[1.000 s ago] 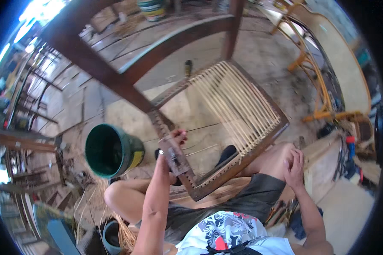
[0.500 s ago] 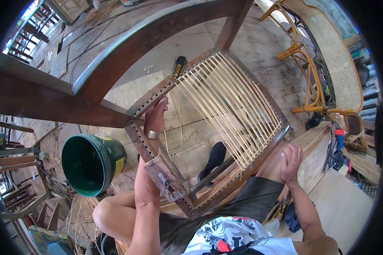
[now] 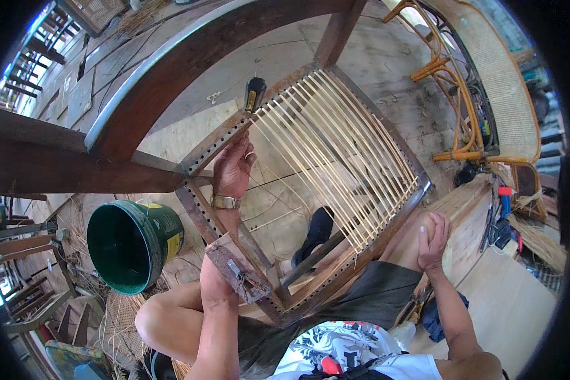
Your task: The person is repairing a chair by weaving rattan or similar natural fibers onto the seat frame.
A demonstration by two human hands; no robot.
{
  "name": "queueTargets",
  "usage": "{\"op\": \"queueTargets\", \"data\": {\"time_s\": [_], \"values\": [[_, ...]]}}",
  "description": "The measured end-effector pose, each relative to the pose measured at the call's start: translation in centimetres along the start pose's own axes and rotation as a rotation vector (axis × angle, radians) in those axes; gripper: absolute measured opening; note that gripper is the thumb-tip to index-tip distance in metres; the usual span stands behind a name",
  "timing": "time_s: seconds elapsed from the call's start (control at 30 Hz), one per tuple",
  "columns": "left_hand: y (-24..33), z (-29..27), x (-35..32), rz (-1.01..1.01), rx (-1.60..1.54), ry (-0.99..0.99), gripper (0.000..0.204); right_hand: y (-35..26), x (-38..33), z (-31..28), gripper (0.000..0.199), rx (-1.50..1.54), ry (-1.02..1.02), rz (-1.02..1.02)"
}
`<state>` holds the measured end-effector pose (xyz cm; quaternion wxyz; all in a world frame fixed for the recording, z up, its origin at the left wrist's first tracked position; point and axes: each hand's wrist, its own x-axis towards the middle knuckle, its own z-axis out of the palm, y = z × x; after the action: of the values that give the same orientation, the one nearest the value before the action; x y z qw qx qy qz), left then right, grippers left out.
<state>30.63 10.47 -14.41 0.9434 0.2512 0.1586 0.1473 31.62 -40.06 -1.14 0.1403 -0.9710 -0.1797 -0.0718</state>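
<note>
A dark wooden chair frame [image 3: 323,303] lies tilted across my lap, its rails lined with small holes. Pale cane strands [image 3: 335,164] run side by side across its right part. My left hand [image 3: 233,170] reaches up through the frame from below, beneath the far-left rail. Its fingers are bent together against the rail's underside; their tips and anything between them are hidden. Just above stands a black-and-yellow tool handle [image 3: 254,95], upright at the rail beside the first strand. My right hand [image 3: 432,242] rests on my right knee, fingers stretched and holding nothing.
A green bucket [image 3: 123,247] stands on the left. The chair's curved back [image 3: 190,69] arches across the upper left. At right are a rattan chair [image 3: 453,95] and a wooden board [image 3: 494,316], with tools [image 3: 503,228] nearby. Loose cane strips litter the floor.
My left hand has turned and moved slightly up toward the tool handle, fingers now drawn in under the rail. The chair frame shifts slightly left in view. My right hand stays on the knee.
</note>
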Motion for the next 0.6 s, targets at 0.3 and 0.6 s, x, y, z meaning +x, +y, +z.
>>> {"op": "queueTargets", "data": {"time_s": [0.3, 0.6], "values": [[0.3, -0.7, 0.5, -0.014, 0.038, 0.085, 0.025, 0.4, -0.4, -0.1, 0.039, 0.026, 0.025, -0.007], [0.9, -1.0, 1.1, 0.058, 0.256, 0.006, 0.020, 0.5, -0.3, 0.2, 0.040, 0.017, 0.025, -0.012]]}}
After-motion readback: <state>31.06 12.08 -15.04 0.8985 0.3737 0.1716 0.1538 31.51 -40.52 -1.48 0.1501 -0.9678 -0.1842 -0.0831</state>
